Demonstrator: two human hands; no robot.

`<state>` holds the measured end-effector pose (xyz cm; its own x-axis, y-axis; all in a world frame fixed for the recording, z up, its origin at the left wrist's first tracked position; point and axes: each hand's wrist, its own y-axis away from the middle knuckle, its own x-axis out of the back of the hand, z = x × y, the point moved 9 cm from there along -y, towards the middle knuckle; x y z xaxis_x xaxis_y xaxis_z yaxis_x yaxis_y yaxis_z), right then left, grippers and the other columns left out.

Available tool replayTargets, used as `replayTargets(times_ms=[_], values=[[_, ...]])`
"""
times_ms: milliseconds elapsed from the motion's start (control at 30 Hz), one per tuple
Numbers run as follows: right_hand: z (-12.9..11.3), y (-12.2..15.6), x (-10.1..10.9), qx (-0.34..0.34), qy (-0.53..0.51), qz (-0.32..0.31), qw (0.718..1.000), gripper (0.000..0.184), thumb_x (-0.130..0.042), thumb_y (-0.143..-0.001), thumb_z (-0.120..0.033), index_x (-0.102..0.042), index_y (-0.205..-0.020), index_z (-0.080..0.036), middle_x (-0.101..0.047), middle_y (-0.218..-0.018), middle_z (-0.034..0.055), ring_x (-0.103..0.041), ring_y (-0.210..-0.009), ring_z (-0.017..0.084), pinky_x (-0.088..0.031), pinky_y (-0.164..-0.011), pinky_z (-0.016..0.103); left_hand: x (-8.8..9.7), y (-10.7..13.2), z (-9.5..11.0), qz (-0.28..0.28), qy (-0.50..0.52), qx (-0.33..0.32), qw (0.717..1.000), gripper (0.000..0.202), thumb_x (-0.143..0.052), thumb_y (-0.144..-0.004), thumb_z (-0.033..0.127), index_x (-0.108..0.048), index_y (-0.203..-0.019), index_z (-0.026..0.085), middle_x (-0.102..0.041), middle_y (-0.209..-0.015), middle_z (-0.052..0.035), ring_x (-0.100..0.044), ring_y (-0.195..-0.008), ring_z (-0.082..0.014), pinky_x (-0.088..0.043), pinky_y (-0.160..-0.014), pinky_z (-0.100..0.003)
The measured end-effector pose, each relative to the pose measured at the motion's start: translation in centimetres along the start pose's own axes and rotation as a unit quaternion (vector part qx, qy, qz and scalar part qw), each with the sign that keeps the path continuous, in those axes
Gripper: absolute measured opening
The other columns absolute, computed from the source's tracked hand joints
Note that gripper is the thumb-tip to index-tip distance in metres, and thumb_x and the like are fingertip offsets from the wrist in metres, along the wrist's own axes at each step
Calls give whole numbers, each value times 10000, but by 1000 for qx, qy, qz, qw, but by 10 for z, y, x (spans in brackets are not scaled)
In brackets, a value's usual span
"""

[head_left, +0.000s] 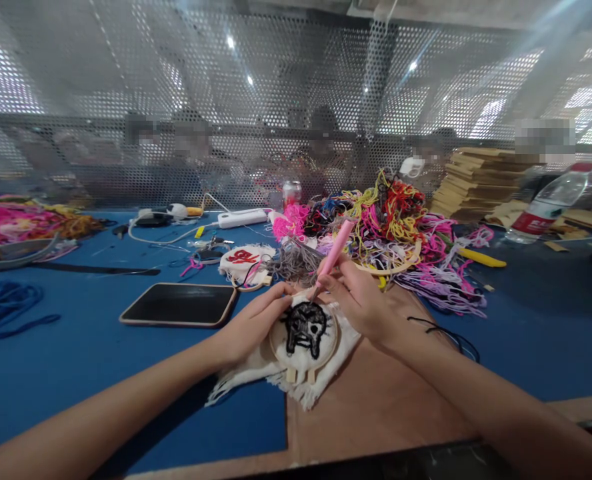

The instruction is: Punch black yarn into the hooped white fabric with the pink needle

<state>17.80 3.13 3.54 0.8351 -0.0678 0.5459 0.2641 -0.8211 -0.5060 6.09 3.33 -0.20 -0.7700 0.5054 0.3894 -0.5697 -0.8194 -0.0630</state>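
Observation:
My left hand (pixel 253 327) grips the left edge of a round wooden embroidery hoop (pixel 335 347), its fingertips at the far rim. White cloth (pixel 343 357) with frayed edges is stretched in the hoop and spreads out below it. A black and grey stitched design (pixel 301 327) fills the middle of the cloth. My right hand (pixel 363 303) is closed around a pink punch needle (pixel 338 245), tilted with its tip down at the top edge of the design. Whether the tip pierces the cloth, I cannot tell.
A phone (pixel 179 305) lies left of the hoop. Behind stand a smaller hoop with red stitching (pixel 246 260), a large tangle of coloured yarn (pixel 391 213), a can (pixel 291 193) and a power strip (pixel 243 218). A bottle (pixel 546 207) stands right, near stacked brown cardboard (pixel 469 183).

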Motion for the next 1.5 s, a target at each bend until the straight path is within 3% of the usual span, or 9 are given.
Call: replayTargets(times_ms=[233,333,500,633,767,900,1100,1333,1500], values=[[-6,-1,-8,6,-4,-41,999,253,-411,-866,-413,-458,-952,-179,-640,-772,29,-638,-725,159,-451,-633,247,3,1,6,24,-191,-46,980,222,-325,-857,257,-531,-854,175,-528,-796,-8,-488,-770,-166,-378,-723,-271],[-5,2,-17,2,6,-71,997,245,-411,-870,-399,-468,-958,-178,-649,-764,29,-636,-720,162,-444,-628,246,-1,2,10,10,-282,-74,956,220,-348,-838,234,-555,-823,161,-510,-811,-33,-480,-806,-188,-372,-748,-307],[-3,5,-25,-9,3,-100,995,227,-426,-864,-394,-469,-923,-179,-655,-757,30,-632,-706,158,-424,-592,227,-5,2,9,-3,-338,-90,937,228,-359,-830,218,-575,-836,146,-506,-832,-55,-474,-834,-202,-373,-769,-330],[-5,5,-28,-1,29,-122,992,213,-429,-865,-380,-472,-922,-180,-653,-756,22,-627,-693,152,-408,-578,218,-2,3,9,21,-328,-101,939,208,-393,-821,222,-543,-949,156,-525,-934,-67,-471,-912,-211,-363,-830,-341],[-4,6,-32,4,53,-136,989,201,-412,-878,-355,-479,-930,-173,-662,-770,27,-630,-719,153,-405,-590,219,5,4,14,58,-301,-126,943,336,-395,-817,190,-432,-1150,169,-493,-1112,-85,-430,-1034,-211,-322,-907,-349],[-5,5,-33,14,76,-135,988,250,-401,-876,-382,-497,-971,-171,-665,-791,34,-629,-728,154,-402,-598,225,5,4,16,57,-318,-128,938,298,-372,-827,183,-457,-1112,176,-515,-1069,-77,-443,-1005,-208,-333,-883,-349],[-12,3,-27,33,166,-126,977,292,-426,-855,-419,-545,-894,-155,-656,-751,46,-614,-705,164,-383,-610,238,3,3,7,43,-378,-64,922,217,-363,-848,282,-533,-783,164,-517,-809,-56,-484,-812,-210,-380,-729,-330],[-20,4,-27,67,190,-119,972,288,-422,-856,-432,-553,-893,-178,-654,-746,19,-601,-688,156,-346,-604,242,5,6,22,64,-278,-112,952,246,-346,-874,274,-490,-1049,177,-528,-960,-64,-477,-924,-195,-368,-833,-319],[-22,5,-33,84,198,-136,967,239,-439,-857,-384,-543,-891,-172,-651,-760,25,-586,-658,150,-328,-575,237,7,13,38,77,-213,-149,962,243,-369,-865,250,-503,-1059,190,-504,-1119,-81,-418,-1073,-216,-311,-948,-341]])
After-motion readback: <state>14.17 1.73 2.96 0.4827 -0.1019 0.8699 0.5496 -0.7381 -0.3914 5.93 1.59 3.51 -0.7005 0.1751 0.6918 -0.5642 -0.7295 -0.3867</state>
